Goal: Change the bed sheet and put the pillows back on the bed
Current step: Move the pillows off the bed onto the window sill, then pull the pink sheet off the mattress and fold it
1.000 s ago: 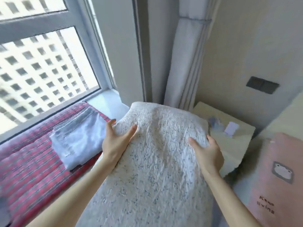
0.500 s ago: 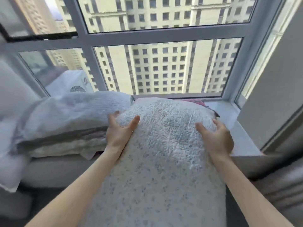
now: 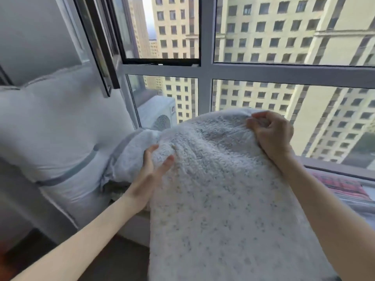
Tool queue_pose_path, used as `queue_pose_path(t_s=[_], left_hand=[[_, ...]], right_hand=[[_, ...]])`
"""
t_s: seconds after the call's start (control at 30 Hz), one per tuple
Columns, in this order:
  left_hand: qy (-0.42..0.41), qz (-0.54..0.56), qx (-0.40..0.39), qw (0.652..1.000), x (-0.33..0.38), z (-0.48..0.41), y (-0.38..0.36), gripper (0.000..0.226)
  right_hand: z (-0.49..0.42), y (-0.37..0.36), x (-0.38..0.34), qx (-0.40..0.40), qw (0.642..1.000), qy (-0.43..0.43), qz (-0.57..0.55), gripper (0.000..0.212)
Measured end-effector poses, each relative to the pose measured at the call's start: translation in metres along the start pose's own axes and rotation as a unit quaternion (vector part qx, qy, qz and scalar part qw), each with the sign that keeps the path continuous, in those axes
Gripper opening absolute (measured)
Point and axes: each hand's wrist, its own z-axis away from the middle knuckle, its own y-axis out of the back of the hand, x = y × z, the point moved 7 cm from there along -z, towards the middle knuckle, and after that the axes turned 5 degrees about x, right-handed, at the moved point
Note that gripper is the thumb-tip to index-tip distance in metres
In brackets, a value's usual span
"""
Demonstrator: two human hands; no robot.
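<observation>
While the speckled white pillow (image 3: 223, 189) is hanging in the air in front of the person, reaching toward the window ledge, the two hands are carrying it from either side. The right hand (image 3: 272, 134) is pinching a fold of the cover at the pillow's far top edge, with its fingers curling into the fabric. The left hand (image 3: 154, 165) is pressing against the left flank with straight fingers and a spread thumb, gripping nothing. The hands are sitting well apart, with the pillow's width between them.

Just beside the left hand, a heap of pale bedding (image 3: 132, 159) is lying on the ledge, and a large white cushion (image 3: 60, 128) with a grey band is leaning upright next to it. At the right, a red checked mat (image 3: 336, 185) is covering the seat below the window frame (image 3: 205, 67).

Judging from this, the job is looking early. The pillow is being handled by the window, and no bed or sheet is showing, so the sheet change and the pillows' return both seem to be lying ahead.

No writing is coming through legibly; the outdoor air-conditioner unit (image 3: 160, 112) is bearing a small mark too blurred to make out
</observation>
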Motion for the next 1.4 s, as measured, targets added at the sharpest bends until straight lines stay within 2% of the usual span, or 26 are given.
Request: queue_pose_path(t_s=[0.3, 0.37, 0.43, 0.5, 0.57, 0.6, 0.67, 0.7, 0.73, 0.83, 0.93, 1.07, 1.17, 1.27, 1.33, 1.4], left_hand=[[-0.005, -0.024, -0.021, 0.999, 0.011, -0.047, 0.033, 0.059], [0.003, -0.035, -0.015, 0.999, 0.007, -0.058, 0.025, 0.059], [0.049, -0.061, 0.008, 0.997, -0.016, -0.079, 0.016, 0.062], [0.143, -0.122, 0.001, 0.982, -0.061, -0.105, 0.003, 0.069], [0.261, -0.198, 0.0, 0.945, -0.11, -0.122, -0.002, 0.075], [0.299, -0.216, 0.014, 0.929, -0.131, -0.128, -0.001, 0.076], [0.319, -0.221, 0.044, 0.921, -0.154, -0.136, 0.001, 0.07], [0.317, -0.217, 0.057, 0.922, -0.159, -0.139, 0.002, 0.066], [0.315, -0.209, 0.066, 0.924, -0.162, -0.14, 0.003, 0.063], [0.316, -0.2, 0.09, 0.923, -0.165, -0.135, 0.017, 0.06], [0.315, -0.169, 0.167, 0.919, -0.167, -0.114, 0.046, 0.055], [0.29, -0.103, 0.331, 0.892, -0.155, -0.056, 0.093, 0.033], [0.276, -0.072, 0.451, 0.846, -0.145, 0.015, 0.127, 0.022], [0.277, -0.064, 0.537, 0.794, -0.144, 0.11, 0.146, 0.013], [0.285, -0.054, 0.585, 0.758, -0.147, 0.185, 0.148, 0.012], [0.3, -0.049, 0.631, 0.714, -0.149, 0.267, 0.14, 0.016]], right_hand=[[-0.108, -0.133, -0.056, -0.041, 0.986, 0.145, -0.073, 0.02], [-0.127, -0.171, -0.062, -0.056, 0.977, 0.197, -0.066, 0.022], [-0.136, -0.219, -0.06, -0.097, 0.96, 0.262, -0.014, 0.028], [-0.125, -0.275, -0.039, -0.195, 0.927, 0.299, 0.12, 0.038], [-0.088, -0.328, -0.004, -0.321, 0.859, 0.314, 0.246, 0.045], [-0.059, -0.348, 0.013, -0.383, 0.823, 0.319, 0.272, 0.047], [-0.001, -0.374, 0.044, -0.482, 0.766, 0.315, 0.285, 0.048], [0.016, -0.379, 0.052, -0.498, 0.76, 0.306, 0.283, 0.047], [0.024, -0.381, 0.053, -0.487, 0.773, 0.297, 0.278, 0.046], [0.02, -0.377, 0.019, -0.381, 0.829, 0.321, 0.252, 0.044], [0.04, -0.374, -0.034, -0.34, 0.851, 0.373, 0.147, 0.041], [0.113, -0.357, -0.1, -0.363, 0.823, 0.437, 0.001, 0.039], [0.181, -0.334, -0.147, -0.376, 0.797, 0.466, -0.081, 0.035], [0.262, -0.301, -0.188, -0.41, 0.748, 0.503, -0.138, 0.044], [0.322, -0.269, -0.209, -0.439, 0.708, 0.529, -0.163, 0.042], [0.386, -0.23, -0.224, -0.494, 0.645, 0.551, -0.186, 0.039]])
